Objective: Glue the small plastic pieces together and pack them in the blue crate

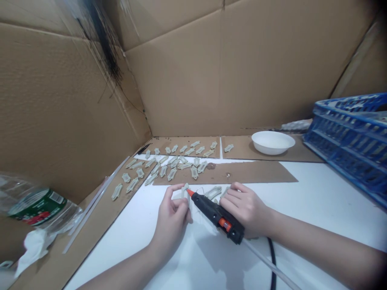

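Note:
My left hand [173,213] pinches a small pale frame-shaped piece [185,191], held upright above the white table. In my right hand [246,207] is a black hot glue gun [211,209] with an orange nozzle, its tip at the upper part of the held piece; whether it touches I cannot tell. A glue stick [266,259] runs out of the gun's back end. Beyond the gun, beside my right hand, lie a few more pale pieces [214,192], partly hidden. Many similar pieces [172,174] are spread over the cardboard strips farther back.
A white bowl [273,143] stands at the back right, beside a blue plastic crate [344,141]. On the left lie a clear bottle with a green label [39,205] and a crumpled white tissue [36,245]. Cardboard walls [181,80] enclose the table; black fibres [105,48] hang upper left.

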A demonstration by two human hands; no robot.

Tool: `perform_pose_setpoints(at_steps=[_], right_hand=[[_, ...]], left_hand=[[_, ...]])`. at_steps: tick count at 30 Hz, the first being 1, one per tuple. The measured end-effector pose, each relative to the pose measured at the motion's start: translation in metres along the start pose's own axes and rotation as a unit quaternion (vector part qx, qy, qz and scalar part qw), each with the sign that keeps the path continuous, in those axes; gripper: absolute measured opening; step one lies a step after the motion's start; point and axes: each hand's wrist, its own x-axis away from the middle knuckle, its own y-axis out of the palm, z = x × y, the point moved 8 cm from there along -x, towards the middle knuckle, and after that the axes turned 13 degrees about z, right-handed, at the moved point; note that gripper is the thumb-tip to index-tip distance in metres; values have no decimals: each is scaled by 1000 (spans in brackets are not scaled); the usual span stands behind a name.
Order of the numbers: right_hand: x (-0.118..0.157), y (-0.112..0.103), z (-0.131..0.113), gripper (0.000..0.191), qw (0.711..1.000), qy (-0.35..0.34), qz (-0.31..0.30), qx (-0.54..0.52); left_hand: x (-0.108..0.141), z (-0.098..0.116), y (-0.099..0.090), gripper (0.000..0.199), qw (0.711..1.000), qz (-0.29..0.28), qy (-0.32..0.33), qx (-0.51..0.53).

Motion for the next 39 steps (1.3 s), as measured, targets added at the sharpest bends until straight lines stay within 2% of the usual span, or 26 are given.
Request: perform_pose_setpoints(at_steps=[21, 24, 27, 33, 36, 39], right_hand=[[2, 4, 4, 21, 999, 20, -19, 15], [2, 5, 5, 21, 999, 30, -18, 14], [2, 6, 7, 20, 999, 36, -16, -2], [2, 4, -1, 18, 998, 2, -18, -54], [4, 5, -2, 19, 997, -3, -23, -72], [5, 5, 4, 20, 995, 32, -15, -96]], left_hand=[[-4, -3, -4, 30, 1000, 16, 12, -9], [-3, 5, -9, 30, 998, 39, 41, 0], [-5, 11, -19, 32, 994, 85, 61, 39], [-25, 1, -41, 22, 978, 181, 59, 85], [-30, -4, -44, 19, 977, 190, 60, 68], [-30, -3, -42, 18, 981, 178, 74, 40]])
